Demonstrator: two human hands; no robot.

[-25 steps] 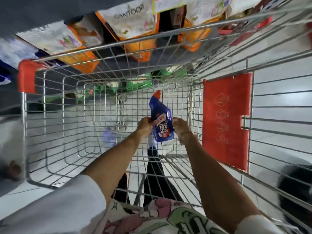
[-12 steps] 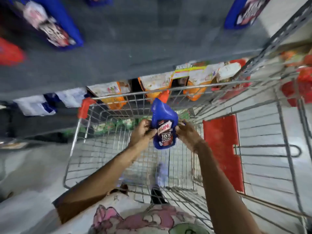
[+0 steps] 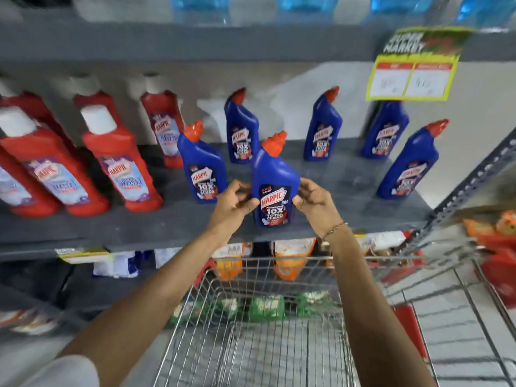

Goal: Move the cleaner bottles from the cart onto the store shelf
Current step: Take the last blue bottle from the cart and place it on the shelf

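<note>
The blue cleaner bottle [image 3: 275,180], which a second ago was low inside the wire cart [image 3: 251,344] and half a second ago was level with the cart's rim, is now up at the grey store shelf [image 3: 173,219], its base at the front edge. Both hands have risen with it, the left hand [image 3: 233,203] and right hand [image 3: 317,202] now stretched forward over the cart. The view has swung up from the basket to the shelf, bringing rows of blue bottles [image 3: 322,127] and red bottles [image 3: 120,166] into sight.
</note>
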